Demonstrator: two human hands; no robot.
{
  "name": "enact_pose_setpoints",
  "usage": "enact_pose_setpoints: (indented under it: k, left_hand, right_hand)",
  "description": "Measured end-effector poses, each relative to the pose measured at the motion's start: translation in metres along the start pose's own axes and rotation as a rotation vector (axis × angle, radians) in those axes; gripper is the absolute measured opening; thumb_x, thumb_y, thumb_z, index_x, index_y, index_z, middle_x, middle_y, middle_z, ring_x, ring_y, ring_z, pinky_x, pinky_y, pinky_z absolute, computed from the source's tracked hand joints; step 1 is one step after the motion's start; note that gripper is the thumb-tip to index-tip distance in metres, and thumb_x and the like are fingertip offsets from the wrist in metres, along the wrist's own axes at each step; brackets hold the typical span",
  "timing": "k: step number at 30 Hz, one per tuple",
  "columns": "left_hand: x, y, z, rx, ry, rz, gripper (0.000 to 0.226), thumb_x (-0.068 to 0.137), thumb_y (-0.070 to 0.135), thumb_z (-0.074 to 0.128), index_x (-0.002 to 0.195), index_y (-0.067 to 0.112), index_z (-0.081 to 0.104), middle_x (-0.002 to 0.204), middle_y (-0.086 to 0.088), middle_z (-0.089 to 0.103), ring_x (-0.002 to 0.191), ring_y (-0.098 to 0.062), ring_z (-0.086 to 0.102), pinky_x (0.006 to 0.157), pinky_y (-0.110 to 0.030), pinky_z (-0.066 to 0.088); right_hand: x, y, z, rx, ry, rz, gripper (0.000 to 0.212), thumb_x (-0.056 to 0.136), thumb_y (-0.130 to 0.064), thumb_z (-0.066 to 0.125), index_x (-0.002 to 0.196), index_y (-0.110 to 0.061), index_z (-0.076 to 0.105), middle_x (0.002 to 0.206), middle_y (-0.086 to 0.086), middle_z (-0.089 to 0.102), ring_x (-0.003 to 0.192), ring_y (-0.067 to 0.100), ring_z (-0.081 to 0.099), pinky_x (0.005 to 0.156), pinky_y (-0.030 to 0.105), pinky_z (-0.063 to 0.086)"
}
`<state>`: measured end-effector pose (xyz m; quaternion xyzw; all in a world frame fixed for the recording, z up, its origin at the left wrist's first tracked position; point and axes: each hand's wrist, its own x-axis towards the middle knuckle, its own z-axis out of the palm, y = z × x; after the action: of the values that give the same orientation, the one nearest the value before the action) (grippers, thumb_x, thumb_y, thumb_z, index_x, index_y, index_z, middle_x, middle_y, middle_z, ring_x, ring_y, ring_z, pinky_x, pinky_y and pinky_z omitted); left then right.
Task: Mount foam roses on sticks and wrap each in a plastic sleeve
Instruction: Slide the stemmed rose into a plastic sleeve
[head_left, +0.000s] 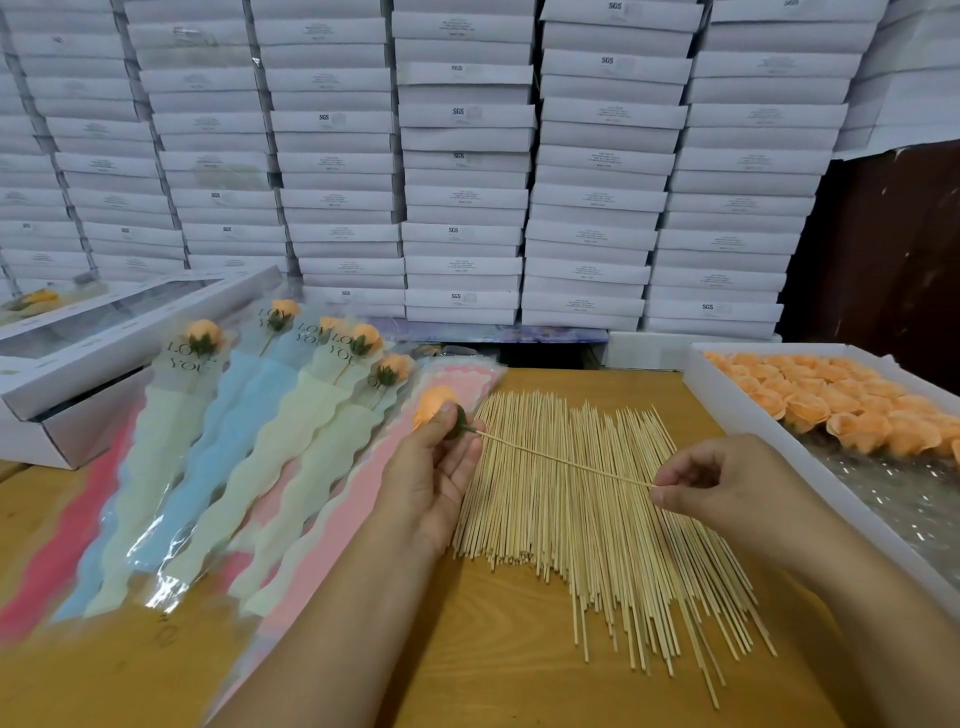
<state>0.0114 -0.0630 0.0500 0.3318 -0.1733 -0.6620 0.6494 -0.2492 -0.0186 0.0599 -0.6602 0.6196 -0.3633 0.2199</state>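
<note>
Two bare forearms come in from the lower edge of the view. The left hand (434, 470) and the right hand (727, 486) wear no gloves, rings, watch or bracelet. No sleeve shows on either arm as far as the frame reaches. The fingernails are short and unpainted where they can be seen.

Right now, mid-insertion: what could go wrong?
1. The stick is thin and held only at its far end by the right hand; pushing could bow or snap it.
2. The left hand pinches the foam rose; a skewed push could pierce the petals or a fingertip.
3. The right forearm hangs over the loose sticks and could scatter them.
</note>
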Motion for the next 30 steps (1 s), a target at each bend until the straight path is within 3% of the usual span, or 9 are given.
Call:
enact_pose_setpoints:
  k: [5,10,16,21,24,30]
  left_hand:
    - [0.0009,-0.0013,-0.0023,0.019,0.003,-0.003,0.009,0.092,0.005,0.066,0.084,0.002,0.068,0.07,-0.013,0.072,0.061,-0.015,0.069,0.063,-0.024,0.061]
    - [0.0035,-0.0027,-0.0033,0.013,0.016,-0.01,0.009,0.093,0.005,0.065,0.085,0.002,0.068,0.073,-0.014,0.072,0.07,-0.017,0.068,0.064,-0.025,0.061]
    - [0.0048,-0.0035,-0.0044,0.011,0.029,-0.012,0.009,0.093,0.006,0.066,0.086,0.001,0.068,0.072,-0.014,0.072,0.071,-0.017,0.066,0.068,-0.026,0.061]
    - [0.0053,-0.0033,-0.0048,0.006,0.036,-0.009,0.007,0.092,0.005,0.066,0.086,0.002,0.068,0.07,-0.013,0.072,0.062,-0.014,0.068,0.069,-0.027,0.06]
    - [0.0056,-0.0039,-0.0049,0.018,0.041,-0.007,0.007,0.092,0.006,0.067,0.087,0.001,0.068,0.07,-0.013,0.073,0.066,-0.016,0.067,0.071,-0.028,0.06]
    - [0.0056,-0.0039,-0.0048,0.033,0.048,-0.006,0.006,0.091,0.007,0.068,0.089,0.001,0.068,0.072,-0.013,0.073,0.067,-0.016,0.068,0.066,-0.026,0.061]
  right_hand:
    - [0.0018,0.0027,0.0005,-0.06,0.026,-0.035,0.013,0.078,-0.021,0.084,0.069,-0.025,0.075,0.072,-0.018,0.071,0.069,-0.003,0.063,0.062,0.021,0.043]
    - [0.0016,0.0016,0.0028,-0.124,0.021,-0.049,0.012,0.08,-0.022,0.082,0.071,-0.025,0.075,0.066,-0.008,0.069,0.067,-0.004,0.061,0.059,0.018,0.042]
    - [0.0006,-0.0012,0.004,-0.155,-0.018,-0.07,0.018,0.085,-0.023,0.078,0.068,-0.028,0.073,0.066,-0.015,0.069,0.071,-0.01,0.061,0.059,0.015,0.04]
    - [-0.0001,-0.0019,0.0043,-0.171,-0.064,-0.072,0.02,0.088,-0.023,0.074,0.068,-0.024,0.073,0.07,-0.007,0.072,0.071,-0.001,0.063,0.061,0.022,0.048]
    - [0.0002,-0.0012,0.0043,-0.187,-0.082,-0.069,0.022,0.091,-0.025,0.071,0.069,-0.022,0.072,0.073,-0.002,0.072,0.068,0.003,0.063,0.062,0.027,0.049]
    - [0.0022,0.0035,0.0045,-0.193,-0.146,-0.07,0.027,0.097,-0.025,0.061,0.073,-0.028,0.071,0.075,-0.026,0.069,0.069,-0.004,0.063,0.061,0.024,0.043]
